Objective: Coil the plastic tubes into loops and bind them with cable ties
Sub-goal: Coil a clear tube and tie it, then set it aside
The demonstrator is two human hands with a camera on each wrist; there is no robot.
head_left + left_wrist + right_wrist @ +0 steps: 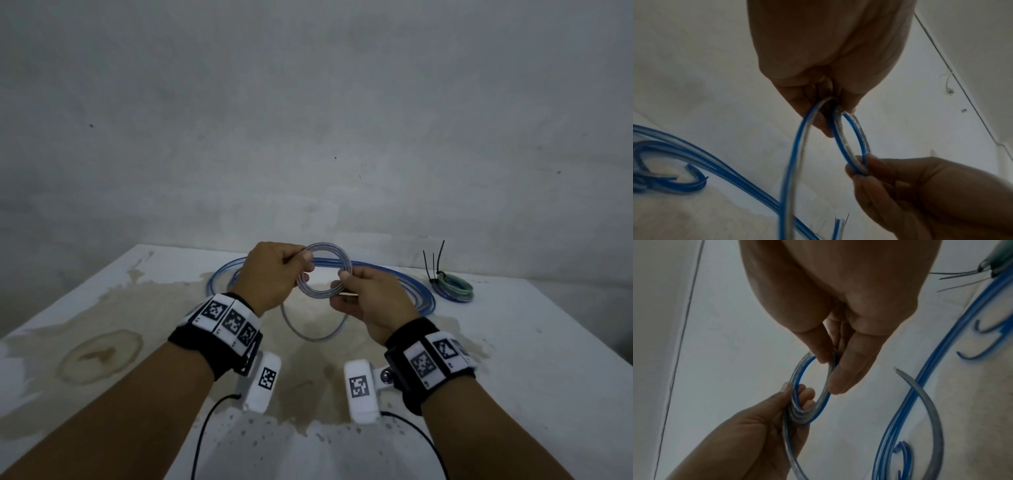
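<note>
A small coil (337, 251) of clear, blue-striped plastic tube is held upright above the table between both hands. My left hand (303, 262) pinches its left side and my right hand (342, 279) pinches its right side. From the coil a loose tail (315, 334) hangs down and curves over the table. In the left wrist view my left hand (830, 107) grips the coil (840, 146) at the top and the right hand (861, 165) holds it below. The right wrist view shows the right hand (831, 369) with thumb and finger on the coil (797, 378), and the left hand (795, 395) curled through it.
Long loose blue tubes (394, 277) lie in wide loops on the white stained table (513, 342) behind my hands. At the back right sits a coiled bundle (454, 289) bound with black cable ties (433, 263) that stick up. A grey wall stands close behind the table.
</note>
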